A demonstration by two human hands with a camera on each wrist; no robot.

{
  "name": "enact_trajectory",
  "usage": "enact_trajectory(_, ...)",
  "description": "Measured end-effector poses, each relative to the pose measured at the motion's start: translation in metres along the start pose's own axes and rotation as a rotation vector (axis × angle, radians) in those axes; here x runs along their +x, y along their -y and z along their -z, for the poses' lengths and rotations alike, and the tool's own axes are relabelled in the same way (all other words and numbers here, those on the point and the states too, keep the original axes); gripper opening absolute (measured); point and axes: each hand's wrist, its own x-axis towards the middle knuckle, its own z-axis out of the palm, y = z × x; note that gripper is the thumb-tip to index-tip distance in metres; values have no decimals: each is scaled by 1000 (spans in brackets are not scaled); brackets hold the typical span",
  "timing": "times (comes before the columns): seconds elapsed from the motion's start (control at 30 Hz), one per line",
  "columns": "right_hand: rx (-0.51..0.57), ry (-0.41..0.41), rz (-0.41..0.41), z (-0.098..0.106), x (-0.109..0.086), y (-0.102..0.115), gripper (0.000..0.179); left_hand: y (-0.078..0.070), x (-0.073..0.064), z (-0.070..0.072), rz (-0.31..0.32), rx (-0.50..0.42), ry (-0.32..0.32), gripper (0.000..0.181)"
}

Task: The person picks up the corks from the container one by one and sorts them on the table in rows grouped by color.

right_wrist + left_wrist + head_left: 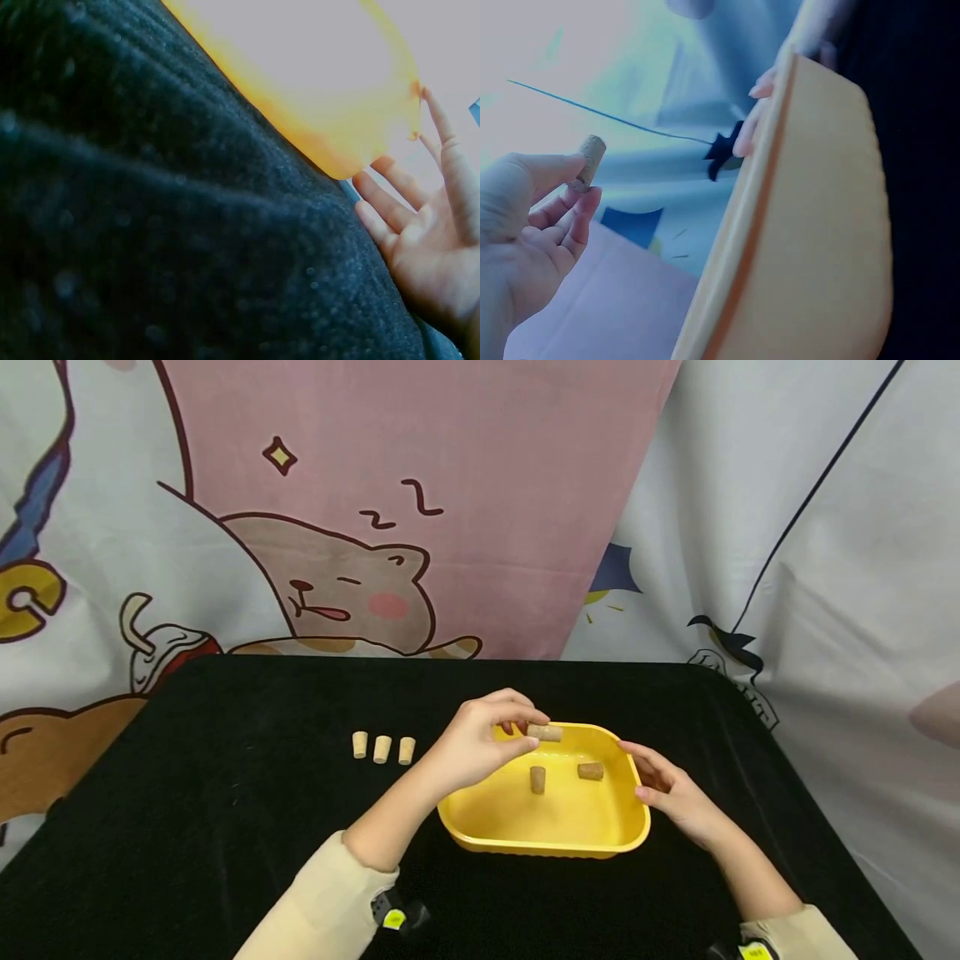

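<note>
In the head view my left hand (480, 739) pinches a cork stopper (546, 732) between thumb and fingers, over the far side of a yellow plastic basin (487, 818). The left wrist view shows the same cork (592, 160) sticking out past the thumb, above the basin's rim. Two darker corks lie inside: one cork (537, 780) stands lengthwise near the middle, another cork (590, 771) lies sideways to its right. At the basin's right end, my right hand (678, 793) rests its fairly straight fingers and thumb against the rim and outer wall.
Left of the basin, three pale corks (382, 749) stand in a short row on the black tablecloth (225, 810). Behind the table hangs a printed cartoon curtain (510, 527).
</note>
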Motion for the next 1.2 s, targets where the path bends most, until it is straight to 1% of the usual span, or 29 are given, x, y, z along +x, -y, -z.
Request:
enact_trajectory(0.13, 13, 5, -10, 0, 1, -2, 57, 0, -13, 15, 16, -23, -18, 18)
enact_trajectory(0.2, 18, 5, -11, 0, 2, -3, 57, 1, -20, 22, 30, -36, -31, 19)
enact_trajectory(0.3, 29, 3, -11, -1, 3, -3, 56, 3, -29, 33, 35, -48, -55, 19)
enact_trajectory(0.53, 29, 16, 9, -2, 3, -1, 56, 13, -48, 60, 1, -75, -138, 20)
enact_trajectory(0.67, 37, 13, 4, -3, 3, 1, 57, 18, -54, 76, 10, -78, -189, 21)
enact_trajectory(0.8, 27, 1, -7, -3, 3, 2, 57, 22, -58, 90, 9, -81, -242, 21)
enact_trajectory(0.93, 8, -23, -29, -3, 3, 2, 57, 28, -62, 104, 34, -62, -285, 21)
enact_trajectory(1.07, -11, -45, -51, -2, 2, 3, 56, 33, -68, 118, 56, -33, -314, 21)
enact_trajectory(1.2, -4, -34, -39, -1, 1, 3, 57, 38, -74, 131, 77, -48, -329, 22)
